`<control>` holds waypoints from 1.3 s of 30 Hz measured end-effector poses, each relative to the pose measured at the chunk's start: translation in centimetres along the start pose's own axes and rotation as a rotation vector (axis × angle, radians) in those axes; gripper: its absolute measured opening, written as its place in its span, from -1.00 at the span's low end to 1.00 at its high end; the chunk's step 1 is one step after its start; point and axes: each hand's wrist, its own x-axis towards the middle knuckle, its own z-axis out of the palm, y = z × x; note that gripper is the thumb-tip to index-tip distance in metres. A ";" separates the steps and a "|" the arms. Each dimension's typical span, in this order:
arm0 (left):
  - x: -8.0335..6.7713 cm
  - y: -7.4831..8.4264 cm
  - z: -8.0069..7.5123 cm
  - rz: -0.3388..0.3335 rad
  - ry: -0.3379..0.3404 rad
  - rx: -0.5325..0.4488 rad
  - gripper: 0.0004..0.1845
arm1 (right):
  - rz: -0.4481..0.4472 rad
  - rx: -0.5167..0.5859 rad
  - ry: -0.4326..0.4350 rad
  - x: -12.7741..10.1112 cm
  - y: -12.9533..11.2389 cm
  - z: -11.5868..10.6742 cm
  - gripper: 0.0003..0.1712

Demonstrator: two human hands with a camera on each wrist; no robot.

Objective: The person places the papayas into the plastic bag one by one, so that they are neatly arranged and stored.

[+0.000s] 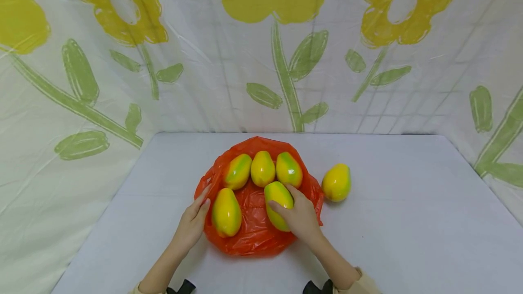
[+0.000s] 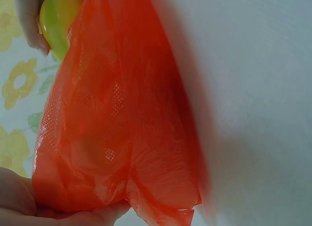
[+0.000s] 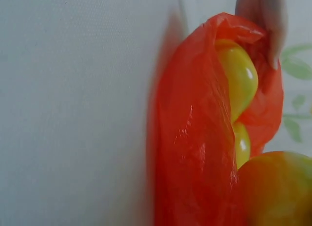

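A red plastic bag [image 1: 254, 214] lies spread wide at the mouth on the table. My right hand [image 1: 303, 218] grips a glossy yellow-green papaya [image 1: 274, 190] over the bag's right side, thumb across its top. In the right wrist view that papaya [image 3: 280, 192] is large at the lower right. On the other side, my left hand [image 1: 191, 225] holds the bag's left rim between thumb and fingers; the left wrist view shows its fingers [image 2: 105, 214] partly behind the red plastic. Several more papayas sit inside, one [image 1: 226, 212] near my left hand and others [image 1: 263, 169] along the far rim.
One papaya [image 1: 337, 183] lies on the white table [image 1: 408, 221] just right of the bag. Behind the table hangs a white cloth [image 1: 196, 90] printed with yellow flowers, and it continues along both sides.
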 end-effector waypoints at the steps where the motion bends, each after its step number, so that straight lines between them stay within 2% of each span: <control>1: 0.0 0.0 0.0 0.001 0.000 0.000 -0.49 | 0.002 0.006 -0.007 0.0 0.0 0.2 -0.20; 16: -0.1 -0.1 0.0 -0.013 -0.006 0.008 -0.48 | 0.021 0.085 -0.034 0.8 0.6 3.1 -0.19; 28: 0.1 -0.1 0.1 -0.002 -0.006 0.020 -0.48 | 0.056 0.145 0.024 1.9 0.7 4.4 -0.15; 39: 0.0 0.1 0.3 -0.008 -0.005 0.009 -0.49 | 0.073 0.172 0.016 2.0 0.2 5.4 -0.10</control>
